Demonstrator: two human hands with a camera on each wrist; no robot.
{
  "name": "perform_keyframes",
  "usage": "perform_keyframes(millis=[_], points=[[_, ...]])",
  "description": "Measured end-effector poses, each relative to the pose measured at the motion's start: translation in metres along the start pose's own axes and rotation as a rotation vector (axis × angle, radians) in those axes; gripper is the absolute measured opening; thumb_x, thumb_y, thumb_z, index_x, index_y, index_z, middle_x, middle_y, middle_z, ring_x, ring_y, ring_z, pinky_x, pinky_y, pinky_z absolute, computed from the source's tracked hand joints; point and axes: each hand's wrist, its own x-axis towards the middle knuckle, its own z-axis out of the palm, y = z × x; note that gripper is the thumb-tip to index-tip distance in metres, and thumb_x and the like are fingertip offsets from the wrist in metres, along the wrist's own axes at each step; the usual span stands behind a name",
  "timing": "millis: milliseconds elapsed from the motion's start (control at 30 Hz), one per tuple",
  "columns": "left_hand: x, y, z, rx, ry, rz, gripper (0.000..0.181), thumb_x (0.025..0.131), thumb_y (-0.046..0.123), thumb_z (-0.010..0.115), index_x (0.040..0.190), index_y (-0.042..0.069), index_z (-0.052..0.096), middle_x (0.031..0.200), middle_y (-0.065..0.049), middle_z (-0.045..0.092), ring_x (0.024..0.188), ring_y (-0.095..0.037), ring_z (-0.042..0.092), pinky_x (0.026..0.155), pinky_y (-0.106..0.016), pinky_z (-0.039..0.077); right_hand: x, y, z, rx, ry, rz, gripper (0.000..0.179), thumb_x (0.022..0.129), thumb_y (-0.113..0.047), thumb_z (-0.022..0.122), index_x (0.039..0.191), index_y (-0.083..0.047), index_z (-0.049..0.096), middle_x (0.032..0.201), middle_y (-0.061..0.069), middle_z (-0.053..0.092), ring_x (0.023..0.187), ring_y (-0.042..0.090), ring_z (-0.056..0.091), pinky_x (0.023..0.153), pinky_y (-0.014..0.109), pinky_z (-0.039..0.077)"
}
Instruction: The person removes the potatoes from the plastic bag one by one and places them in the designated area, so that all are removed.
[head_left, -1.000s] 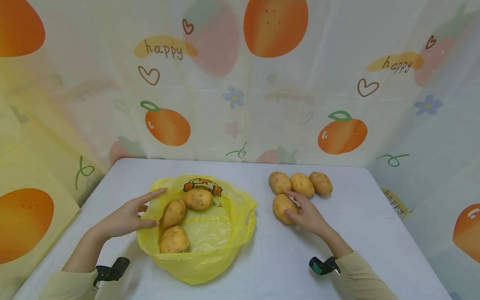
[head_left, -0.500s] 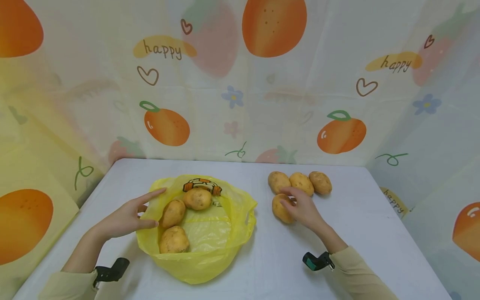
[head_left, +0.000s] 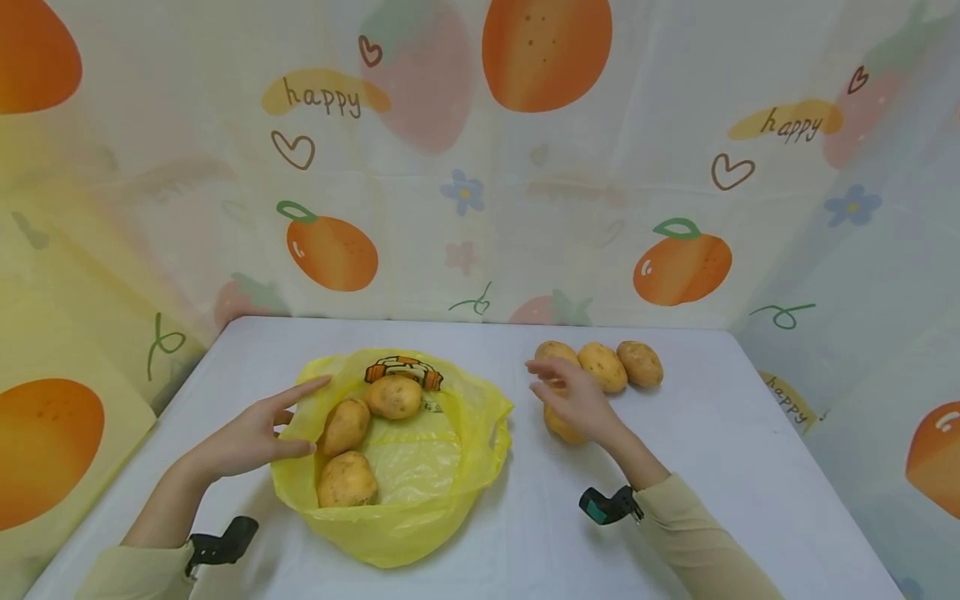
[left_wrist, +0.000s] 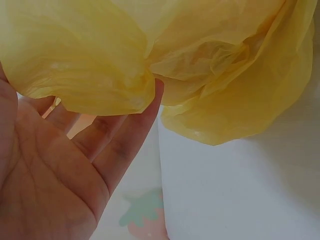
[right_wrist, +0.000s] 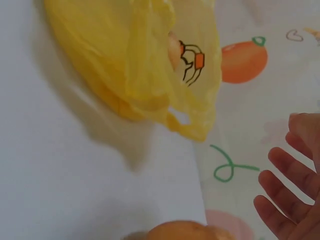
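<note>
In the head view, my right hand (head_left: 572,398) is hovering, loosely spread, holding nothing, by four potatoes (head_left: 602,368); three are lying in the bag (head_left: 416,533). Left wrist: my left hand (left_wrist: 55,165), fingers extended, is touching the bag. Right wrist: one potato (right_wrist: 185,232) is showing.

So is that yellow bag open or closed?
Open: in the head view the yellow bag's mouth is spread wide, showing three potatoes inside, with the left hand at its side.
</note>
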Motion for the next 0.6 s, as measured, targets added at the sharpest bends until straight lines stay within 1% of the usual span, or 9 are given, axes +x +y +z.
perform_keyframes(millis=[367, 467, 600], points=[[0.0, -0.003, 0.001, -0.014, 0.003, 0.009, 0.08, 0.078, 0.023, 0.072, 0.145, 0.021, 0.029, 0.144, -0.02, 0.031, 0.111, -0.055, 0.044, 0.085, -0.064, 0.039, 0.017, -0.028, 0.01, -0.01, -0.164, -0.002, 0.032, 0.089, -0.021, 0.061, 0.121, -0.015, 0.058, 0.116, 0.0, 0.06, 0.1, 0.015, 0.059, 0.084, 0.032, 0.05], [0.0, -0.004, 0.002, -0.02, 0.001, 0.013, 0.08, 0.078, 0.022, 0.072, 0.145, 0.022, 0.028, 0.145, -0.02, 0.03, 0.111, -0.055, 0.043, 0.086, -0.064, 0.039, 0.022, -0.031, 0.013, -0.004, -0.203, -0.009, 0.032, 0.09, -0.022, 0.06, 0.121, -0.015, 0.057, 0.118, 0.0, 0.06, 0.101, 0.014, 0.059, 0.084, 0.031, 0.05], [0.001, -0.005, 0.002, -0.022, 0.002, 0.013, 0.08, 0.078, 0.023, 0.072, 0.145, 0.023, 0.028, 0.145, -0.019, 0.03, 0.111, -0.056, 0.043, 0.086, -0.064, 0.038, 0.027, -0.034, 0.017, 0.018, -0.254, -0.017, 0.032, 0.091, -0.023, 0.058, 0.122, -0.015, 0.056, 0.118, 0.006, 0.061, 0.102, 0.016, 0.059, 0.086, 0.032, 0.049]])
